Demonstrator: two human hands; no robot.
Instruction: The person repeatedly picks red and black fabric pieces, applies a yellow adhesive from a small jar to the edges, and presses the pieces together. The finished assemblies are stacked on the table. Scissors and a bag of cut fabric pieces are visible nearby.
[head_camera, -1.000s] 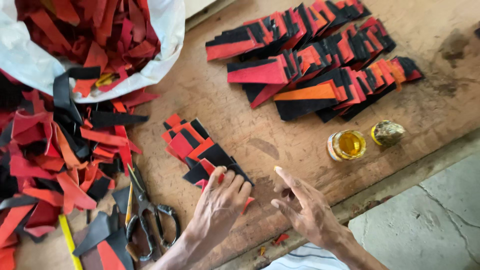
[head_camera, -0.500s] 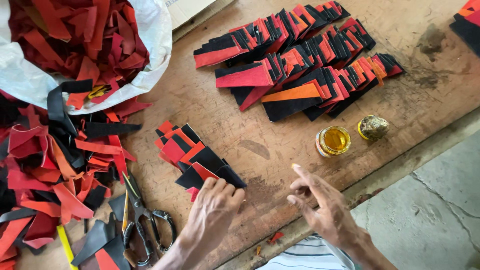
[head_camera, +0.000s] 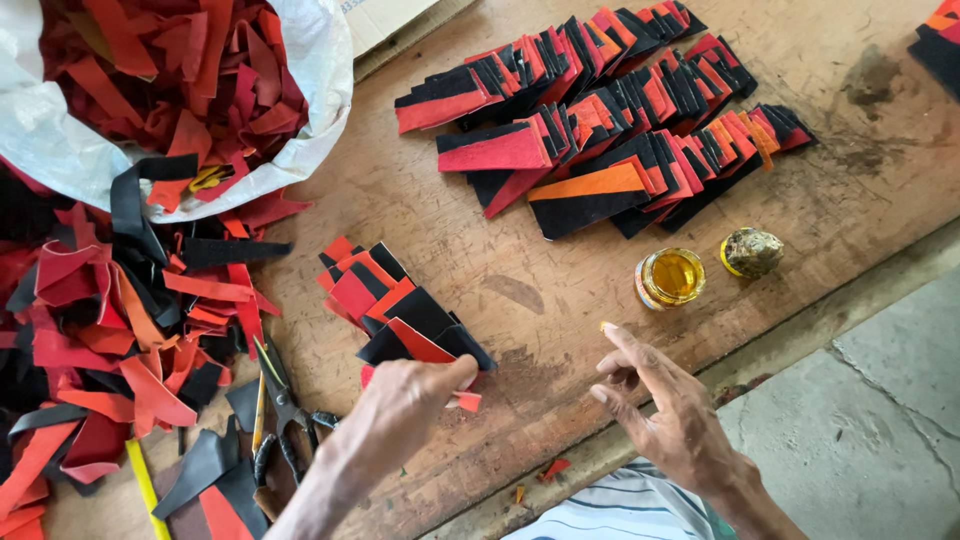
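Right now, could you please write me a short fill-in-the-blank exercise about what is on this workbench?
1. The left hand pinches a small ____ scrap at the near end of the small pile of pieces.
2. The open jar holds a ____ liquid.
3. The jar's lid lies to the ____ of it.
4. The scissors lie ____ of the left hand.

Missing words: red; yellow; right; left

My left hand (head_camera: 400, 410) now pinches a small red piece (head_camera: 462, 400) at the near end of the small stack (head_camera: 400, 310); a second ago it lay flat and open on that stack. My right hand (head_camera: 670, 415) lifts further from the left, fingers spread, forefinger pointing toward the jar (head_camera: 670, 277).
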